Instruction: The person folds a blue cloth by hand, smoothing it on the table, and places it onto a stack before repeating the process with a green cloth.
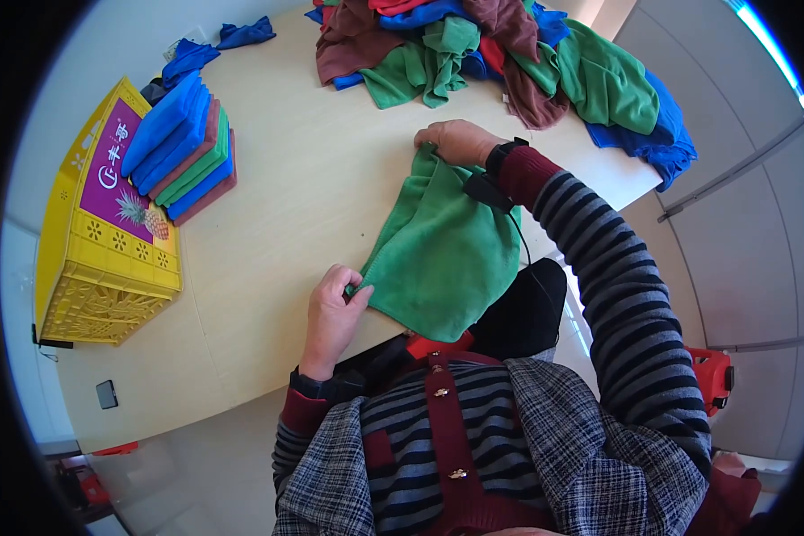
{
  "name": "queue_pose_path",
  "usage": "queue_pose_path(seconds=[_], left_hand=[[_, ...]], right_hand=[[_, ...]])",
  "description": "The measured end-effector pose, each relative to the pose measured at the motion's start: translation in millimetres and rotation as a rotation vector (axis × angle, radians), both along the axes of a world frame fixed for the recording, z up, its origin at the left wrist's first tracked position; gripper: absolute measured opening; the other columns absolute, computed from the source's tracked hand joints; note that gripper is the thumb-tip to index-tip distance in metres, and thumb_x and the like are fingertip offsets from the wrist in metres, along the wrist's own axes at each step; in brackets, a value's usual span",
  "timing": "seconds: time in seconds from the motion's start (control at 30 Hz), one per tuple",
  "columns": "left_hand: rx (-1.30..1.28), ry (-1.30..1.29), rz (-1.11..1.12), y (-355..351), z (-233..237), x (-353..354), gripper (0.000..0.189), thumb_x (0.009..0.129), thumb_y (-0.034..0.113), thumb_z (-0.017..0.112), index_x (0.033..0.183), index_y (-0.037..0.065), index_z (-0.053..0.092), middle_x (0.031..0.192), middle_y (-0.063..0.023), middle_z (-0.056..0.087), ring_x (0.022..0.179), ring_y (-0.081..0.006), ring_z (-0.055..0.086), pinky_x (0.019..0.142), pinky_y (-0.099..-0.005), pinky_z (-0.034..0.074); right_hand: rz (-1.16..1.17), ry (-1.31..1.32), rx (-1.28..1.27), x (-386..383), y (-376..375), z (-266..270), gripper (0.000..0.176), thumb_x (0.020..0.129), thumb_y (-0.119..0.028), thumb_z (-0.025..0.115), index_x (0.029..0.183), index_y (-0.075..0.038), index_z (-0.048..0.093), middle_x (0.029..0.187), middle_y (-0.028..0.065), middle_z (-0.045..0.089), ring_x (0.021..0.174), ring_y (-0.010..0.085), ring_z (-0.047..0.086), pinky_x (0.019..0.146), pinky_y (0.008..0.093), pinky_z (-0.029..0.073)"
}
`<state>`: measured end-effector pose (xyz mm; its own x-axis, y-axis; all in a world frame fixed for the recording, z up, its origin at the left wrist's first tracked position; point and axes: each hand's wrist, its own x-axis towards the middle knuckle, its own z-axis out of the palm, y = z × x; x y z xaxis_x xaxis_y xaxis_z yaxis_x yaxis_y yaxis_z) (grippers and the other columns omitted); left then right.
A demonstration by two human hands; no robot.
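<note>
The left hand [330, 313] pinches the near corner of a green cloth [442, 246]; the right hand [458, 141] seems to clamp its far corner. The cloth lies between them on the surface [286, 179], a pile [500, 54] just beyond the right hand

Green cloth [442, 250] between both hands

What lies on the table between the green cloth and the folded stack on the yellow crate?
Nothing visible. The left hand and right hand pinch the green cloth; only bare table separates it from the stack on the crate.
</note>
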<state>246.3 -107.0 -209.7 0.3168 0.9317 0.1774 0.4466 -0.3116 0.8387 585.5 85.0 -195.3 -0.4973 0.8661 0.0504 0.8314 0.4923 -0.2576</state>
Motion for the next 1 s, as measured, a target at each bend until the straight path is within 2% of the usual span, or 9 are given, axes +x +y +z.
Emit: queue_pose_path(seconds=[0.2, 0.33, 0.43, 0.47, 0.53, 0.57, 0.63, 0.77, 1.0], left_hand=[[0.034, -0.007, -0.016, 1, -2, 0, 0.020, 0.084, 0.002, 0.074, 0.087, -0.001, 0.054, 0.082, -0.0123, 0.053, 0.071, -0.0252, 0.054, 0.065, -0.0350, 0.046], [-0.003, -0.017, 0.008, 0, 4, -6, 0.019, 0.085, 0.001, 0.074, 0.087, 0.000, 0.055, 0.082, -0.0089, 0.053, 0.071, -0.0191, 0.053, 0.066, -0.0318, 0.045], [-0.080, -0.132, 0.034, 4, 15, -20, 0.020, 0.085, -0.002, 0.074, 0.087, 0.001, 0.054, 0.082, -0.0037, 0.053, 0.073, -0.0120, 0.051, 0.066, -0.0280, 0.045], [-0.075, -0.131, 0.034, 7, 23, -26, 0.020, 0.085, -0.002, 0.074, 0.087, 0.001, 0.054, 0.082, -0.0037, 0.053, 0.073, -0.0120, 0.051, 0.066, -0.0280, 0.045], [0.008, -0.161, 0.011, 13, 47, -40, 0.021, 0.086, -0.004, 0.073, 0.087, 0.002, 0.053, 0.087, -0.0001, 0.051, 0.077, -0.0078, 0.049, 0.068, -0.0250, 0.044], [0.017, -0.159, 0.009, 15, 60, -46, 0.021, 0.086, -0.004, 0.073, 0.087, 0.002, 0.053, 0.087, -0.0001, 0.051, 0.077, -0.0078, 0.049, 0.068, -0.0250, 0.044], [0.076, -0.180, -0.027, 19, 85, -56, 0.020, 0.088, -0.006, 0.071, 0.089, 0.003, 0.053, 0.093, 0.0006, 0.052, 0.080, -0.0069, 0.049, 0.071, -0.0233, 0.043], [0.149, -0.252, -0.052, 31, 124, -69, 0.019, 0.090, -0.006, 0.070, 0.092, 0.004, 0.055, 0.098, 0.0012, 0.052, 0.084, -0.0056, 0.049, 0.075, -0.0212, 0.043], [0.169, -0.276, 0.021, 39, 179, -83, 0.016, 0.093, -0.004, 0.069, 0.093, 0.006, 0.057, 0.101, 0.0021, 0.053, 0.085, -0.0035, 0.050, 0.076, -0.0194, 0.043]], right_hand=[[-0.063, -0.170, -0.073, 0, 5, 6, 0.031, 0.084, -0.007, 0.060, 0.115, -0.010, 0.067, 0.108, 0.0178, 0.071, 0.104, 0.0386, 0.068, 0.088, 0.0480, 0.053], [-0.049, -0.112, -0.007, 10, -1, 5, 0.026, 0.084, -0.009, 0.060, 0.110, -0.009, 0.066, 0.104, 0.0185, 0.071, 0.102, 0.0391, 0.068, 0.087, 0.0495, 0.052], [-0.005, 0.030, 0.117, 30, -12, 19, 0.020, 0.085, -0.009, 0.060, 0.104, -0.007, 0.065, 0.099, 0.0184, 0.070, 0.097, 0.0395, 0.067, 0.083, 0.0479, 0.052], [-0.005, 0.031, 0.122, 39, -15, 28, 0.020, 0.085, -0.009, 0.060, 0.104, -0.007, 0.065, 0.099, 0.0184, 0.070, 0.097, 0.0395, 0.067, 0.083, 0.0479, 0.052], [0.003, 0.224, 0.196, 55, -23, 57, 0.011, 0.088, -0.008, 0.066, 0.097, -0.006, 0.062, 0.089, 0.0097, 0.068, 0.084, 0.0234, 0.067, 0.076, 0.0362, 0.053], [0.003, 0.227, 0.205, 61, -31, 74, 0.011, 0.088, -0.008, 0.066, 0.097, -0.006, 0.062, 0.089, 0.0097, 0.068, 0.084, 0.0234, 0.067, 0.076, 0.0362, 0.053], [-0.141, 0.408, 0.009, 66, -58, 117, 0.008, 0.092, -0.003, 0.067, 0.098, -0.006, 0.062, 0.086, 0.0022, 0.063, 0.083, 0.0085, 0.061, 0.074, 0.0256, 0.051], [-0.058, 0.563, -0.058, 77, -95, 169, 0.003, 0.099, -0.005, 0.065, 0.101, -0.005, 0.062, 0.089, -0.0026, 0.062, 0.086, 0.0030, 0.059, 0.077, 0.0206, 0.051], [-0.025, 0.788, -0.124, 80, -148, 216, 0.006, 0.103, -0.006, 0.063, 0.107, -0.003, 0.063, 0.092, -0.0045, 0.062, 0.088, 0.0038, 0.060, 0.081, 0.0190, 0.051]])
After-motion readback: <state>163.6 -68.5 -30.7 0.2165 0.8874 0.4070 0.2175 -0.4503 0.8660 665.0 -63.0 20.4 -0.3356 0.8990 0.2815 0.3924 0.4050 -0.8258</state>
